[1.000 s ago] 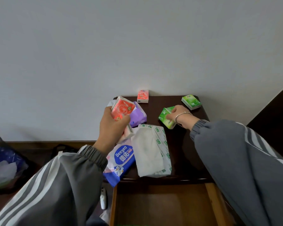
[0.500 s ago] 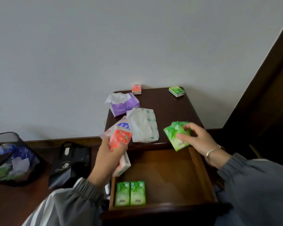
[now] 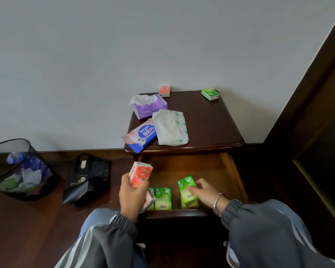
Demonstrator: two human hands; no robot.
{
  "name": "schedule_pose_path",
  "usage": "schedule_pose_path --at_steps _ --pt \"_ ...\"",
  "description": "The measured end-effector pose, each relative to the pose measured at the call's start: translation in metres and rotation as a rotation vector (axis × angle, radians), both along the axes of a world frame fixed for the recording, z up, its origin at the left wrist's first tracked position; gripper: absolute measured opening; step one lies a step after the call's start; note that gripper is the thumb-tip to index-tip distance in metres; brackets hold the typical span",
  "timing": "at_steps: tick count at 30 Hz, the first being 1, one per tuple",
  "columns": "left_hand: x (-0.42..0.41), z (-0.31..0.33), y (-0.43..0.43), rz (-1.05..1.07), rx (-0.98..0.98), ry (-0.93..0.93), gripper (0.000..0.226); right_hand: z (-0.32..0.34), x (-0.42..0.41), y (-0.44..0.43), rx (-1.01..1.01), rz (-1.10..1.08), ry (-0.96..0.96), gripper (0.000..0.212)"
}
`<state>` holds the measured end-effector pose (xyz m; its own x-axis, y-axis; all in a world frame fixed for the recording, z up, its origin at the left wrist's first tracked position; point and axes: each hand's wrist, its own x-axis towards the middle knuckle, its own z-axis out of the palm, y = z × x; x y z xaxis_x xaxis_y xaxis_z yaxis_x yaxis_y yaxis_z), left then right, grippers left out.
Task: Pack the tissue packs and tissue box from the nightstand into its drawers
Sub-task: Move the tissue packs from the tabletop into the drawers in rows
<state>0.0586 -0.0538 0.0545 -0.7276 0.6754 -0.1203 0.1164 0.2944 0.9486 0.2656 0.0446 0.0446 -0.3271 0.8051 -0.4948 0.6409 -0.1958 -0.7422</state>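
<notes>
left hand point(image 3: 132, 196) grips red pack point(image 3: 140, 176) at drawer point(image 3: 232, 176) left edge | right hand point(image 3: 205, 194) fingers curled on green pack point(image 3: 188, 190) inside drawer, beside two green packs point(image 3: 161, 198) | floor bag point(image 3: 85, 178) reads "Cha", rest hidden | nightstand point(image 3: 211, 128): blue "Deeyeo" pack point(image 3: 143, 136), white pack point(image 3: 170, 128), purple pack point(image 3: 149, 107)

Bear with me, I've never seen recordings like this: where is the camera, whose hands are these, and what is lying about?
There is no machine here: a person works with two bare hands, and the one camera sits on their head, looking down. The left hand grips a red tissue pack; the right hand holds a green pack inside the open drawer, beside other green packs lying there. On the nightstand lie a purple pack, a blue pack, a white pack, and at the back a small red pack and a small green pack. A waste bin and a black bag stand on the floor.
</notes>
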Motion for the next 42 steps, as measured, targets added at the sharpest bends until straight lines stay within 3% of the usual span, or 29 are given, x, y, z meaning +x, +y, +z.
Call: schedule_pose_path --at_steps 4,8,13,19,24,28,31,34,37,42 --pt "-0.005 -0.007 0.0 0.039 0.01 -0.064 0.026 -0.008 -0.012 -0.001 0.028 0.096 -0.237 0.049" --pt "-0.006 -0.011 0.002 0.043 0.027 -0.099 0.028 -0.01 -0.016 -0.005 0.172 0.084 -0.418 0.047" --pt "-0.004 -0.009 0.002 0.009 0.04 -0.109 0.027 -0.007 -0.018 -0.01 0.225 0.047 -0.463 0.04" --pt "-0.005 -0.01 0.0 -0.011 0.019 -0.083 0.026 0.0 -0.029 -0.014 0.245 0.203 -0.433 0.03" --pt "-0.006 -0.009 0.001 -0.019 0.025 -0.091 0.026 0.002 -0.036 -0.016 0.236 0.295 -0.52 0.022" --pt "-0.006 -0.008 0.002 -0.027 0.025 -0.125 0.024 0.006 -0.028 -0.018 0.279 0.227 -0.47 0.038" --pt "-0.007 -0.005 0.004 -0.006 0.028 -0.191 0.026 0.024 -0.035 -0.026 0.431 0.092 -0.235 0.045" --pt "-0.002 -0.001 0.007 0.007 0.016 -0.219 0.034 0.049 -0.05 -0.044 0.307 0.157 0.017 0.039" --pt "0.011 0.007 0.011 -0.019 0.031 -0.32 0.035 0.062 -0.061 -0.06 0.167 0.201 0.121 0.046" --pt "0.022 0.024 0.011 -0.093 0.068 -0.508 0.036 0.063 -0.051 -0.054 0.109 0.093 0.159 0.027"
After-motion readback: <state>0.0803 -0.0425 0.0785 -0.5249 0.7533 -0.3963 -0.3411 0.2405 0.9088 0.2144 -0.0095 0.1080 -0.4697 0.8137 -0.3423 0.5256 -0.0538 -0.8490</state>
